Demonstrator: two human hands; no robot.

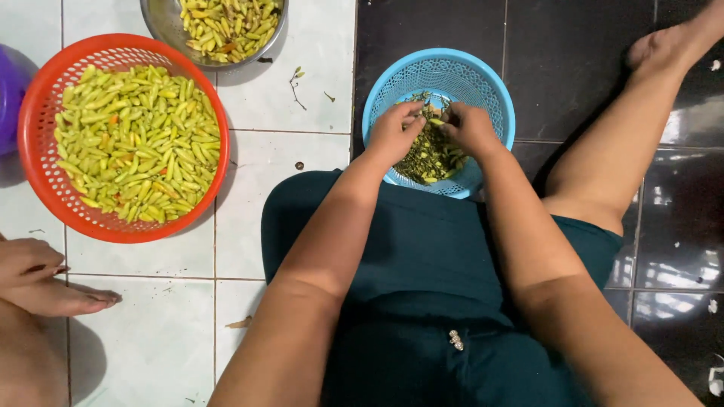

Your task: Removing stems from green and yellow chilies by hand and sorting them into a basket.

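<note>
Both hands over the blue basket (pixel 494 102)

Left hand (pixel 394 134) and right hand (pixel 469 128) pinch one small chili (pixel 437 121) together, its long axis roughly left-right.

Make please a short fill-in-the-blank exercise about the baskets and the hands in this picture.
1. Both hands, left hand and right hand, work over the ____ basket.
2. The red basket holds yellow-green ____.
3. The blue basket stands on the ____ tiles.
4. The metal bowl lies on the ____ tiles.

Missing words: blue; chillies; black; white
</note>
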